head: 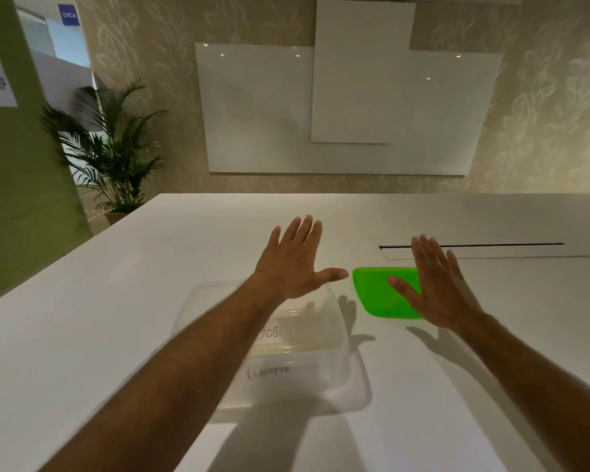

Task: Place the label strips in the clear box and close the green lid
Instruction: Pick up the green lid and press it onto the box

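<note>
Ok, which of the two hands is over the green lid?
The right hand, open and spread above the green lid; the left hand is over the clear box.

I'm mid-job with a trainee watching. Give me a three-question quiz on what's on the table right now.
1. True or false: the green lid is already on the clear box.
2. Which hand hovers over the green lid? A) left hand B) right hand
3. Fill in: both hands are ____, fingers spread, holding nothing.

Key: 1 false, the lid lies on the white table to the right of the box. 2 B. 3 open. White label strips with handwriting show inside the box.
</note>
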The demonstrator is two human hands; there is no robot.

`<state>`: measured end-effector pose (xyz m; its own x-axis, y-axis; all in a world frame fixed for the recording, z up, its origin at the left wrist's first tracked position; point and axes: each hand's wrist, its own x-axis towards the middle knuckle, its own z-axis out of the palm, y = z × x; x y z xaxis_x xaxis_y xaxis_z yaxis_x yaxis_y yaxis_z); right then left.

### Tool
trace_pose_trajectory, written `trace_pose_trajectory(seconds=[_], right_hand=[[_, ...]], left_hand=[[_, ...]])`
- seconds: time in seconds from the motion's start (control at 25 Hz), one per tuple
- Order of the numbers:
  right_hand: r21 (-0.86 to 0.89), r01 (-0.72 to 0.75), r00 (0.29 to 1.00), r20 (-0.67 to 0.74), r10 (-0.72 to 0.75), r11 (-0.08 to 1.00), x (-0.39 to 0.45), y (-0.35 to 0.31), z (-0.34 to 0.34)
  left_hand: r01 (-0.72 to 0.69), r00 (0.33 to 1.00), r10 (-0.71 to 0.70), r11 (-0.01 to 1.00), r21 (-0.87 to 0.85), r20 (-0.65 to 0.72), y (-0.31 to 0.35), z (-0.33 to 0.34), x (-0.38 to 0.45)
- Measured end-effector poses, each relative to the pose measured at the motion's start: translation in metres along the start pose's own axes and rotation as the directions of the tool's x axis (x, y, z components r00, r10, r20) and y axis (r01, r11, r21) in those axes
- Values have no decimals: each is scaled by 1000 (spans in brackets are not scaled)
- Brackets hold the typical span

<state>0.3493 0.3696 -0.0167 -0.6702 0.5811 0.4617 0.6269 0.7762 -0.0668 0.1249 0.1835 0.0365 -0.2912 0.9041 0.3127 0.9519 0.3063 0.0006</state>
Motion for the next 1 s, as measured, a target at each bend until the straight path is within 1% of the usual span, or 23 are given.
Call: trace_pose_trajectory(seconds=[0.12, 0.36, 0.48, 0.6, 0.72, 0.8, 0.92, 1.0], right_hand=[[-37, -45, 999, -3, 45, 998, -2, 29, -6], [-40, -167, 986, -2, 167, 985, -7, 78, -10], [-39, -202, 979, 12, 203, 979, -11, 95, -6], [-16, -235, 971, 49, 236, 972, -16, 109, 2], [73, -298, 951, 109, 290, 952, -19, 118, 13], [154, -372, 921, 182, 343, 916, -19, 120, 20], [282, -479, 872, 263, 413, 831, -22, 118, 32], [408, -521, 853, 288, 436, 749, -28, 114, 36]], left_hand=[[-16, 1000, 16, 1000, 11, 0, 25, 5, 29], [37, 999, -35, 996, -76, 32, 82, 21, 69], [103, 991, -94, 991, -90, 92, 106, 36, 78], [215, 961, -190, 970, -110, 201, 123, 53, 82], [313, 920, -263, 939, -141, 292, 133, 67, 83], [405, 883, -325, 892, -201, 339, 138, 76, 80], [536, 812, -407, 803, -261, 418, 141, 90, 74], [574, 786, -424, 771, -277, 449, 142, 98, 70]])
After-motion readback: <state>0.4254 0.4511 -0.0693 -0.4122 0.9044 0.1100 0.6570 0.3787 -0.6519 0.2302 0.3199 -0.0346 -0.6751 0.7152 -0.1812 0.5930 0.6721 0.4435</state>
